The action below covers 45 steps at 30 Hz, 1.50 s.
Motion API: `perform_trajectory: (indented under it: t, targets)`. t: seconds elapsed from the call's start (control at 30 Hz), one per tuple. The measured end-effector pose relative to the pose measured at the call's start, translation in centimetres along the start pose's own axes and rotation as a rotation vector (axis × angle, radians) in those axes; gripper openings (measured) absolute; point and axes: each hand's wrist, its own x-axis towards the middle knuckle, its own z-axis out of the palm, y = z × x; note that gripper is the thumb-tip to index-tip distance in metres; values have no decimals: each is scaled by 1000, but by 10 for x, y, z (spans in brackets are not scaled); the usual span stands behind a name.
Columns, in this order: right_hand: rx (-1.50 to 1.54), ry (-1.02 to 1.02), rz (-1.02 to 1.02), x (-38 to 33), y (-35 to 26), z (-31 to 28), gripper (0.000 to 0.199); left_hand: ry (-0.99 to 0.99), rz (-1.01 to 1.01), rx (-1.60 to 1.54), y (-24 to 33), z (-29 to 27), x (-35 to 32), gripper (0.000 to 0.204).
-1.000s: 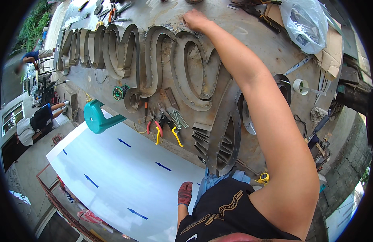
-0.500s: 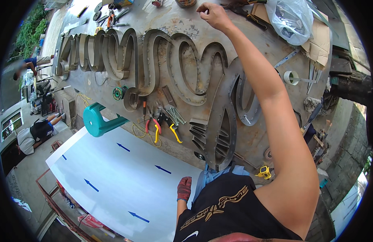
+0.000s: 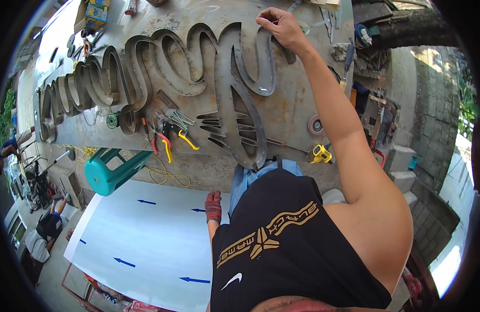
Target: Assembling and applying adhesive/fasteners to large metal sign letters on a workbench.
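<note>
My bare right hand (image 3: 283,27) is stretched out over the far side of the table, thumb and fingers pinched together. It overlaps the upper loop of a curved metal-strip letter outline (image 3: 271,73); whether it touches it I cannot tell. Anything in the pinch is too small or hidden. My left hand (image 3: 213,207), in a red and grey knit glove, hangs low by my side with fingers drawn together and nothing showing in it. The joined script outline stands on edge across the metal table (image 3: 193,112), with small dots along the strip.
Red- and yellow-handled pliers (image 3: 164,143), long screws (image 3: 182,119) and a yellow tape measure (image 3: 321,153) lie near the table's front. A green stool (image 3: 107,171) stands before it. A white sheet with blue arrows (image 3: 151,239) is lower left. Two people are at far left.
My view has shifted to the right, so table things sit further left. My right hand, earlier over bare table beyond the outline, is now over its right-hand loop, still pinched.
</note>
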Motion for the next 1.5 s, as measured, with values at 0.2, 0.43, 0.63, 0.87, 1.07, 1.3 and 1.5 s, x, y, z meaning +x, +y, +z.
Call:
perform_trajectory:
  t: [0.2, 0.43, 0.63, 0.87, 1.07, 1.3, 1.5]
  targets:
    - [-30, 158, 175, -148, -41, -30, 22, -135, 45, 39, -25, -38, 64, 33]
    - [-99, 380, 276, -339, -77, -16, 19, -479, 378, 506, 39, -7, 168, 31]
    - [-194, 495, 316, -464, -90, 22, 10, -997, 713, 680, 165, 254, 89, 30]
    - [-183, 607, 338, -524, -113, 19, 11, -1224, 848, 771, 191, 343, 24, 29]
    - [-187, 567, 314, -510, -133, 14, 12, -1295, 884, 745, 205, 387, 1, 29]
    - [-229, 508, 226, -505, -124, 24, 12, -1347, 865, 702, 198, 407, -15, 29]
    - [-239, 482, 215, -514, -127, 33, 12, -1389, 870, 671, 200, 419, -32, 28]
